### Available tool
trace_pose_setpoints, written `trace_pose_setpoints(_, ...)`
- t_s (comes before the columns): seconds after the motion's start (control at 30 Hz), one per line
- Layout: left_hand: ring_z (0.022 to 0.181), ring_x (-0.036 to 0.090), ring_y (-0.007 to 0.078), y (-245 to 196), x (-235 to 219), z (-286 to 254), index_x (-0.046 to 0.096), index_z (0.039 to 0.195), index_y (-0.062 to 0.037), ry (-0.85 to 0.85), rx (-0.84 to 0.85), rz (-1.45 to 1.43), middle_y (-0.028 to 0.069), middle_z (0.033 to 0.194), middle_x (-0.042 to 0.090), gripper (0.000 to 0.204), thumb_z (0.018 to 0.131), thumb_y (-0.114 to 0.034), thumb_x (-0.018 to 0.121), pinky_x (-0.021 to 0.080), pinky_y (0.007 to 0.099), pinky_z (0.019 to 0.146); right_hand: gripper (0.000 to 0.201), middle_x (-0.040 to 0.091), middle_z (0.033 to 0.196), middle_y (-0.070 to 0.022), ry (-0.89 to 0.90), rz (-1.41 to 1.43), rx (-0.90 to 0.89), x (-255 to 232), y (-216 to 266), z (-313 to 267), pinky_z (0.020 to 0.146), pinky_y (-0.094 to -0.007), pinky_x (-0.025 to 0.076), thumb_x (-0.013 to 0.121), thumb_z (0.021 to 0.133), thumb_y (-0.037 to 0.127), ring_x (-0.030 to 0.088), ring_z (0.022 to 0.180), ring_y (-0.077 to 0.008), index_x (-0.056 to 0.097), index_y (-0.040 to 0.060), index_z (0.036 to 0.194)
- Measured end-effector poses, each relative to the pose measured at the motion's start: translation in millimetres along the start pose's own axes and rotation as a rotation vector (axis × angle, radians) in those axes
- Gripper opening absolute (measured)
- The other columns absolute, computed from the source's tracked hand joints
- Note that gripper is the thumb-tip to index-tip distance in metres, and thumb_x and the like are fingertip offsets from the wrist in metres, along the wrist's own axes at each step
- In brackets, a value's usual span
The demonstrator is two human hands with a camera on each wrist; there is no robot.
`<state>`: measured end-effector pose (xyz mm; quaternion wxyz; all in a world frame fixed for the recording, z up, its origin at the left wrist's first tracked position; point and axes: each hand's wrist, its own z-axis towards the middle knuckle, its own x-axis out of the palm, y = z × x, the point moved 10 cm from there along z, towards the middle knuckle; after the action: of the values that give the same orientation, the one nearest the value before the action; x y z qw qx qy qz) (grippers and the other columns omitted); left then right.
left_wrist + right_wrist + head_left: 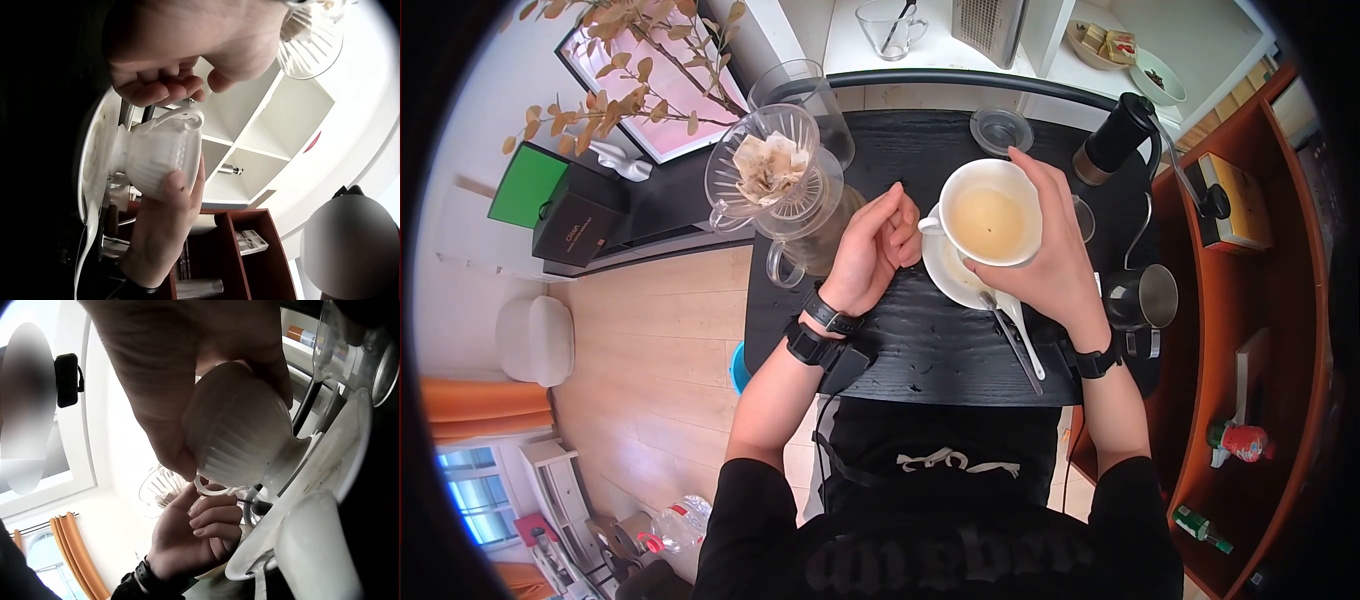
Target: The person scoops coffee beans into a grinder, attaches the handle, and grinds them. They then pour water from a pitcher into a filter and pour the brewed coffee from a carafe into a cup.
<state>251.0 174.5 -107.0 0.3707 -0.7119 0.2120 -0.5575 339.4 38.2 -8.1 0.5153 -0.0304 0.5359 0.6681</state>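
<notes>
A white ribbed cup (990, 213) with pale liquid inside is held by my right hand (1055, 250), thumb on its near side and fingers around the far right side. Under it lies a white saucer (945, 272) with a white spoon (1026, 335) and a metal utensil (1012, 345) across its edge. In the left wrist view the cup (164, 153) hangs close to the saucer (94, 147); whether they touch, I cannot tell. My left hand (875, 245) is beside the cup's handle, its fingers loosely curled with nothing in them.
A glass dripper (762, 168) with a used filter stands over a glass server (825, 240) at the left. A black grinder (1115, 140), a metal pitcher (1140, 297) and a round glass lid (1001, 131) stand around the table's right and far sides. White shelves lie beyond.
</notes>
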Motion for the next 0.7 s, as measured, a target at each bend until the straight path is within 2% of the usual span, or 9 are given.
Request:
trace_pose_setpoints(0.13,0.057,0.034,0.0102,0.0,-0.1,0.5,0.047,0.083,-0.0093,0.008,0.007,0.003,-0.0042,0.062,0.034,0.038,0.108,-0.035,0.036,0.03,0.0256,0.056,0.101,0.05,0.131,-0.0157,-0.014,0.004,0.002,-1.8,-2.9,0.8,0.099,-0.0396,0.048,0.091,0.06,0.021,0.056,0.12,-0.0318,0.039,0.0054,0.146)
trace_pose_setpoints(0.33,0.058,0.034,0.0103,-0.7,1.8,-0.2,0.046,0.084,-0.0094,0.027,0.012,-0.007,-0.004,0.063,0.034,0.037,0.109,-0.034,0.035,0.03,0.0255,0.056,0.099,0.054,0.126,-0.0159,-0.002,0.273,0.297,7.9,-42.3,-5.5,0.099,-0.0393,0.047,0.093,0.06,0.027,0.056,0.12,-0.0291,0.043,0.0031,0.142)
trace_pose_setpoints(0.43,0.058,0.034,0.0103,-1.3,2.8,-0.4,0.046,0.083,-0.0094,0.029,0.011,-0.012,-0.0039,0.063,0.034,0.037,0.109,-0.034,0.035,0.03,0.0254,0.056,0.099,0.053,0.126,-0.0162,-0.005,0.121,0.289,3.5,-40.4,-3.6,0.099,-0.0398,0.047,0.092,0.06,0.026,0.056,0.12,-0.0302,0.042,0.0033,0.142)
trace_pose_setpoints(0.53,0.058,0.033,0.0102,-1.4,2.9,-0.5,0.046,0.083,-0.0094,0.028,0.009,-0.013,-0.0038,0.063,0.034,0.037,0.109,-0.034,0.035,0.03,0.0254,0.056,0.099,0.051,0.129,-0.017,0.032,-0.063,0.161,-0.4,-20.1,0.3,0.099,-0.0407,0.048,0.091,0.061,0.024,0.055,0.121,-0.0328,0.041,0.0035,0.143)
trace_pose_setpoints(0.7,0.058,0.033,0.0097,-2.1,3.6,-0.5,0.046,0.082,-0.0099,0.035,0.012,-0.006,-0.0041,0.063,0.034,0.037,0.108,-0.034,0.035,0.029,0.025,0.056,0.099,0.046,0.133,-0.0173,0.098,-0.023,-0.002,7.9,-6.3,0.0,0.1,-0.0418,0.047,0.089,0.06,0.02,0.053,0.122,-0.0356,0.039,0.0059,0.145)
